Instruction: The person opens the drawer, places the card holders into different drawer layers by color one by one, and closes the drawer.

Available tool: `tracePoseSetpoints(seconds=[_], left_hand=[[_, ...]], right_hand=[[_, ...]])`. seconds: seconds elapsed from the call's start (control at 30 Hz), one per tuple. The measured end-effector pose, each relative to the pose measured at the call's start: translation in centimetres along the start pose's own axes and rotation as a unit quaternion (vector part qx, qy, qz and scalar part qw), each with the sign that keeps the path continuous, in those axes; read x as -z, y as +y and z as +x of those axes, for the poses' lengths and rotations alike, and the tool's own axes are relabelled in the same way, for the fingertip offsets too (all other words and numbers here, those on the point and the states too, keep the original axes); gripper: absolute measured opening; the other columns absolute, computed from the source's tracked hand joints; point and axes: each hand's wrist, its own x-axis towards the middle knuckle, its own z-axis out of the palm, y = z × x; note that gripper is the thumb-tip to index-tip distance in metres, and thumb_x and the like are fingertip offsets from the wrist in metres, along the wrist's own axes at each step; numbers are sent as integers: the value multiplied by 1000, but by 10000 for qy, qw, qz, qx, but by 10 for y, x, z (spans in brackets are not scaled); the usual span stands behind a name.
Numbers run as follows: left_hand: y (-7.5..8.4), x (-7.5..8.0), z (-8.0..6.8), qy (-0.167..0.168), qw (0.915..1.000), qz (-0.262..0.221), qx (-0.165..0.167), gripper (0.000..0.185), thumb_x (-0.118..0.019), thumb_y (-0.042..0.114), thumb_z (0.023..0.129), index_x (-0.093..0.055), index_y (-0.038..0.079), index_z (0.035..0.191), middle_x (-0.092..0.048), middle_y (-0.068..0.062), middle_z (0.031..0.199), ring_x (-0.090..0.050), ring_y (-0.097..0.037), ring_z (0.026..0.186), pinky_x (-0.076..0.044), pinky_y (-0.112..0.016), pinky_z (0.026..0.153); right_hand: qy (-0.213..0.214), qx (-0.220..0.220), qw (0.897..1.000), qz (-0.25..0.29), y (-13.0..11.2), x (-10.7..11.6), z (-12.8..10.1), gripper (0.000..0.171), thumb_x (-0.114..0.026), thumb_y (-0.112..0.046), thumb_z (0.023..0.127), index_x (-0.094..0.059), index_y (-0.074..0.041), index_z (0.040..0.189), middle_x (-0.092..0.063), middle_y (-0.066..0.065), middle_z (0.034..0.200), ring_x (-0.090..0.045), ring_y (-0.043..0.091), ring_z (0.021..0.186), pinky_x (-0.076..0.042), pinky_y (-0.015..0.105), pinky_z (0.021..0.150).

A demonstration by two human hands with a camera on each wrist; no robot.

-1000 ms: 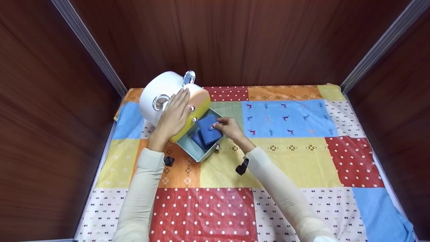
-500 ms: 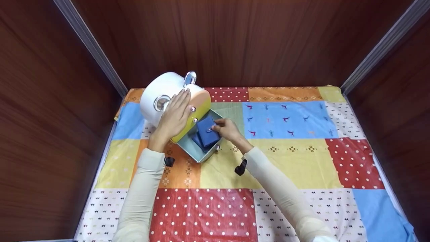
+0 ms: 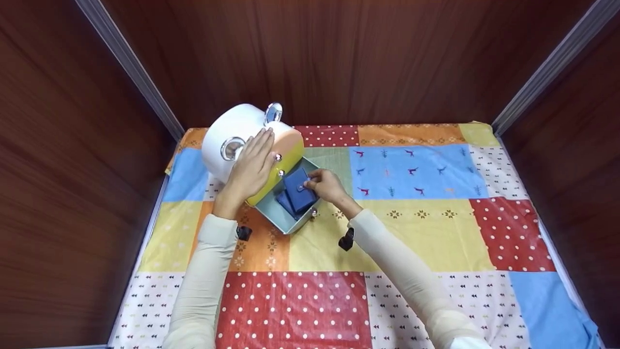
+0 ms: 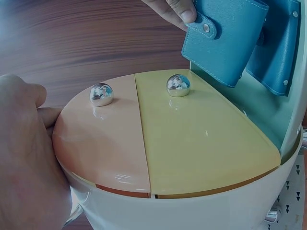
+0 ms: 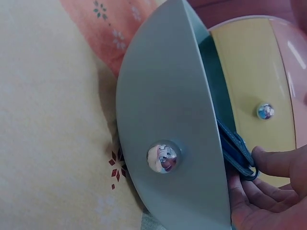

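My left hand point(image 3: 249, 167) rests with straight fingers on top of a white round-ended drawer box point(image 3: 216, 138), close to its peach drawer front. With thumb and fingertips, my right hand point(image 3: 330, 187) pinches the edge of a blue snap wallet point(image 3: 295, 194), beside its strap. This wallet is tilted inside the pulled-out pale green drawer point(image 3: 271, 211), overlapping a second blue wallet point(image 3: 285, 203). In the left wrist view, the second wallet point(image 4: 278, 52) stands next to the held one point(image 4: 225, 40). The right wrist view has the drawer's front panel point(image 5: 168, 96) hiding most of the wallets.
The peach drawer point(image 4: 103, 143) and yellow drawer point(image 4: 201, 139) are closed, each with a silver ball knob. Silver rings sit on the box's white side and back. A patchwork cloth point(image 3: 411, 242) covers the table; brown wood panels point(image 3: 339, 58) enclose it.
My right hand has moved slightly left with the wallet, which has shifted a little further into the drawer and over the second one. The left hand stays in place.
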Motion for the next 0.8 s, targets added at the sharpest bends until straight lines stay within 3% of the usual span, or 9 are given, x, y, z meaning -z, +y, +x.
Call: tracePoseSetpoints(seconds=[0.3, 0.5, 0.8], left_hand=[[0, 1, 0, -28, 10000, -25, 9, 59, -32, 32, 117, -22, 7, 170, -21, -9, 179, -13, -27, 168, -5, -43, 140], [0, 0, 1, -41, 10000, -51, 19, 59, -32, 32, 117, -22, 7, 170, -20, -9, 179, -13, -27, 168, -5, -43, 140], [0, 1, 1, -42, 10000, -25, 37, 59, -32, 31, 117, -22, 7, 170, -20, -9, 179, -13, -27, 168, -5, -43, 139]], right_hand=[[-39, 399, 9976, -556, 0, -1, 1, 33, -73, -9, 100, -71, 7, 128, -77, 24, 116, -71, 25, 101, -62, 38, 93], [-60, 575, 9951, -801, -2, -3, 2, 31, -71, -8, 100, -72, 6, 127, -77, 23, 116, -72, 27, 101, -62, 41, 92], [-16, 744, 9901, -1188, -2, -5, 2, 32, -71, -8, 100, -72, 5, 129, -76, 22, 125, -74, 33, 114, -61, 44, 101]])
